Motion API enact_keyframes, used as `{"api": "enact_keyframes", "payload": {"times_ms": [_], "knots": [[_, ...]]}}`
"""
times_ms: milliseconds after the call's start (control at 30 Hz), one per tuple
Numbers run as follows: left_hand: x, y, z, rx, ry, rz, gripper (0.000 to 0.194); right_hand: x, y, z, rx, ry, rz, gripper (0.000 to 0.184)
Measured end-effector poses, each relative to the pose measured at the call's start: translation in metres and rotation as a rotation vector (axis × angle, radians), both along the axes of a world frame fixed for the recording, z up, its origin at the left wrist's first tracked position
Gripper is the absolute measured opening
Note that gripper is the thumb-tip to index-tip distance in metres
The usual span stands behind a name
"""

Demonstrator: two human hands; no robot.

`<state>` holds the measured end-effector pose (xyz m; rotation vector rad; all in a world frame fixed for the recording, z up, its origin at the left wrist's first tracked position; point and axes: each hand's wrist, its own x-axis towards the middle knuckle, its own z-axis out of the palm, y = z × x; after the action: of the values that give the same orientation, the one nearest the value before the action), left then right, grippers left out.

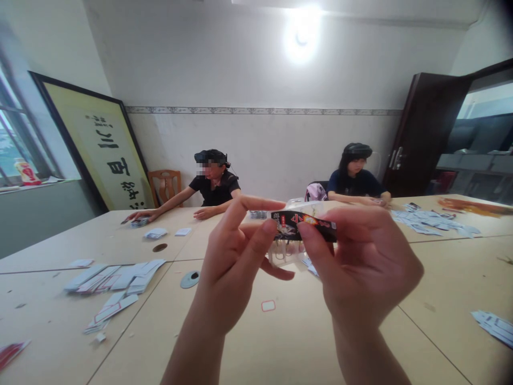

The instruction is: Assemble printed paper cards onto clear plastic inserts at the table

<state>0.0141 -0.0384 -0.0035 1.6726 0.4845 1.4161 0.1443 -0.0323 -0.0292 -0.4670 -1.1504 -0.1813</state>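
Both my hands are raised in front of me over the beige table (280,342). Between them is a small black printed label (303,225) with red and white markings. My left hand (234,267) pinches its left end between thumb and forefinger. My right hand (366,262) pinches its right part with thumb and fingers curled. Behind the label, a clear plastic piece (285,251) shows partly between my hands; I cannot tell who holds it.
Piles of white cards lie at the left (116,280), far right (435,222) and right edge (495,325). A single card (268,305) and a round cable cover (189,278) sit on the table. Two people sit across, handling cards. A framed calligraphy panel (102,155) leans left.
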Motion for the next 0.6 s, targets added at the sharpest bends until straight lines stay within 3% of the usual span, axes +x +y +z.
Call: {"api": "enact_keyframes", "payload": {"times_ms": [600], "knots": [[-0.0004, 0.0030, -0.0027, 0.023, -0.005, 0.025, 0.025, -0.0013, -0.0011, -0.0004, -0.025, 0.014, -0.031, 0.012]]}}
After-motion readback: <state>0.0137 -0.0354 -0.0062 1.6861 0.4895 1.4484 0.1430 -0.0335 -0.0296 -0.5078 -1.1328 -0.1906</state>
